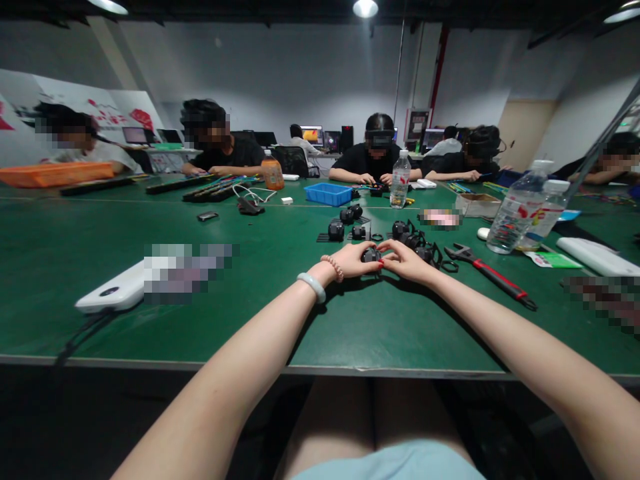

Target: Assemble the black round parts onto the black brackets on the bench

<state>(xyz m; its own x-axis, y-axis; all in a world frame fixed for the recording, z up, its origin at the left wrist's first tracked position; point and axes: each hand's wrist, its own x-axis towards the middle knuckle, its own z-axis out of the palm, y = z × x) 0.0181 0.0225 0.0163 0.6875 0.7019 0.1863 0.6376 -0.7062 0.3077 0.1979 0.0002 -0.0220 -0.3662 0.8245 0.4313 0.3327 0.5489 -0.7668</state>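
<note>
Between both my hands is a black round plastic fitting, low over the table in front of me. My left hand has its thumb and fingers closed around the left side of it. The fingertips of my right hand press on its right side. Just beyond lie more black fittings on the table, some with flat ribbed pieces by them. Others are heaped by my right hand, where a black ring lies loose. Fine detail of the held fitting is hidden by my fingers.
An adjustable wrench with red-black handle lies right of my hands. Water bottles stand further right. A white power bank with a cable is at left. A blue tray sits beyond the fittings. Several people work across the green table.
</note>
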